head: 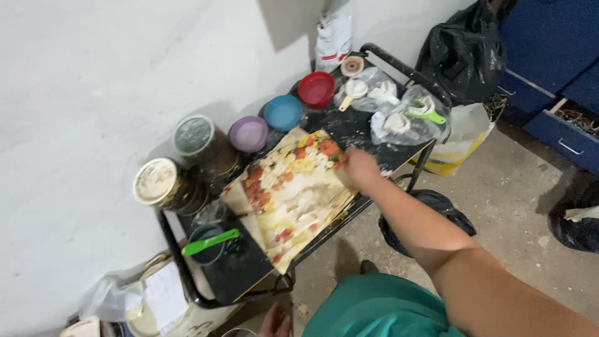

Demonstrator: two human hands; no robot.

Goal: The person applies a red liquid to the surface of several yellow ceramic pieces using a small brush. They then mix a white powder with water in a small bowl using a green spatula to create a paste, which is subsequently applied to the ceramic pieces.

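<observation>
My right hand [360, 166] reaches out over a black metal cart [246, 271] and rests on the far right edge of a flower-patterned board [290, 196] lying flat on it; whether the fingers grip the board is unclear. My left hand [276, 321] shows only partly at the bottom edge, below the cart's near corner, next to a glass rim, fingers loosely apart. A green garment [374, 309] covers my lap.
Along the wall side stand two lidded jars [159, 184], then purple [248, 133], blue [282, 112] and red lids [316, 88]. Clear bags with scoops [409, 118] lie at the cart's far end. A green-handled cup [209, 243] sits near. Black bags and blue drawers are on the right.
</observation>
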